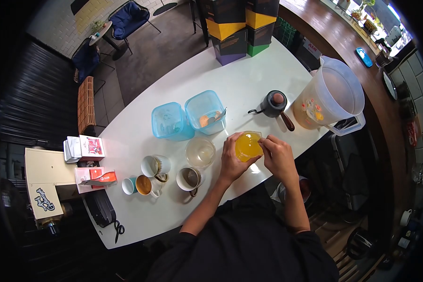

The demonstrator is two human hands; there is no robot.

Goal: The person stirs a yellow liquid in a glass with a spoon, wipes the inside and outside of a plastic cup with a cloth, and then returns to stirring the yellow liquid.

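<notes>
A clear cup of yellow liquid [248, 146] is in my left hand [231, 162], whose fingers and thumb wrap round its left side, above the table's near edge. At the cup's right rim, my right hand [278, 157] is closed with thumb and fingers pinched together. Whether it grips the rim or something thin there, I cannot make out. Just left of my left hand stand a clear round container [200, 152] and a white mug [190, 178] with dark residue inside.
Two blue plastic tubs [168, 122] stand beyond the cup. A black pot with a wooden handle [273, 103] and a large pitcher [331, 91] are to the right. More mugs [148, 185], boxes [91, 148] and scissors [119, 228] lie left on the white table [141, 113].
</notes>
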